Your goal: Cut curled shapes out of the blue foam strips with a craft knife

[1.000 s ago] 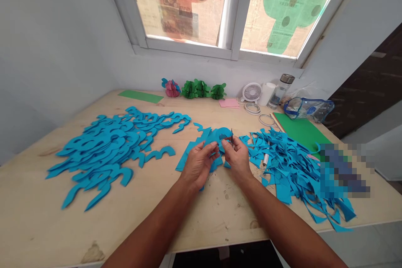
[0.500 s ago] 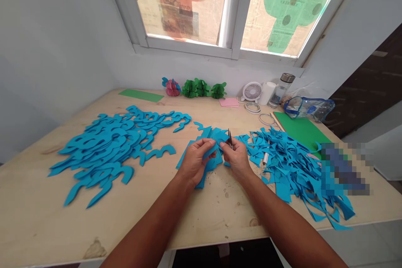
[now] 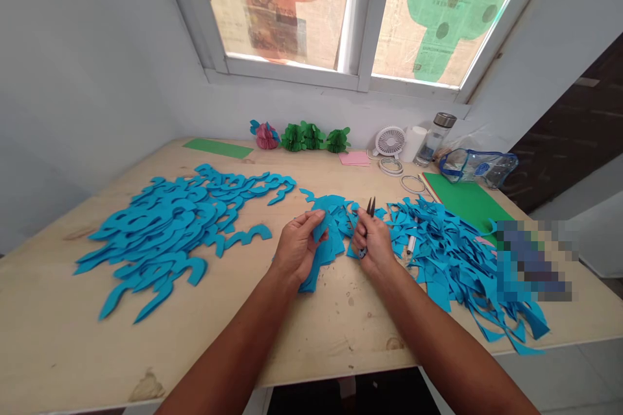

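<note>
My left hand (image 3: 295,248) is closed on a folded piece of blue paper (image 3: 325,243) at the middle of the wooden table (image 3: 302,331). My right hand (image 3: 374,244) grips small scissors (image 3: 370,207), whose dark blades point up and stand slightly apart beside the paper. To the left lies a wide spread of cut blue curved shapes (image 3: 170,227). On the right, a heap of blue paper scraps (image 3: 452,253) begins beside my right hand.
Along the back wall stand pink and green paper decorations (image 3: 302,137), a small white fan (image 3: 390,141), a bottle (image 3: 435,139) and a clear pouch (image 3: 477,168). Green sheets (image 3: 467,202) and a pink sheet (image 3: 355,159) lie on the table. A pen (image 3: 411,245) rests among the scraps.
My right hand has drawn the scissors away to the right, off the blue paper, and the blades have parted. My left hand has lowered the paper slightly.
</note>
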